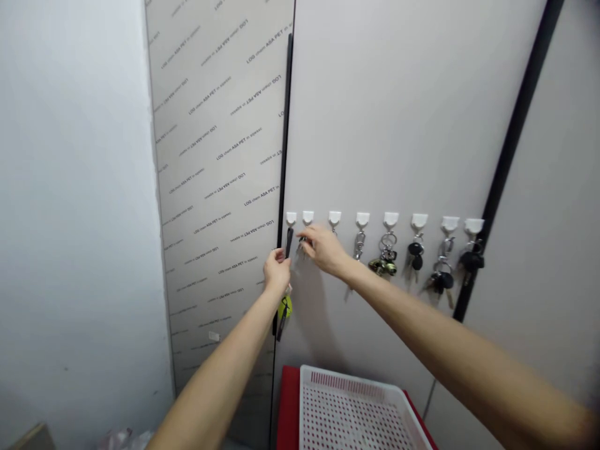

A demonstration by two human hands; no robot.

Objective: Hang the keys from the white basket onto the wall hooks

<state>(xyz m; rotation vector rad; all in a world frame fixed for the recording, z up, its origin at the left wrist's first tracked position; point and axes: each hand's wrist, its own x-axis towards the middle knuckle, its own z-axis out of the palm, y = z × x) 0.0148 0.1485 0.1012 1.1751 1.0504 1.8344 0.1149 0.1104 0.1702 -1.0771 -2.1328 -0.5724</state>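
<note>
My left hand (276,272) is closed around a black strap (289,240) that hangs from the leftmost white hook (291,218). Below that hand dangle a yellow-green tag (284,308) and a dark strip (282,328). My right hand (324,248) is just to the right, its fingers stretched toward the strap and slightly apart. It partly covers a bunch of keys (300,245) under the second hook (308,217); whether the fingers touch these keys is hard to make out. The third hook (334,218) is above my right hand, which hides what hangs there.
Farther right, several white hooks hold key bunches, among them brass-coloured keys (384,265) and black-headed keys (443,281). A white perforated basket (304,400) rests on something red (288,406) below. Left of the long black handle (286,125) is a film-covered panel (210,187).
</note>
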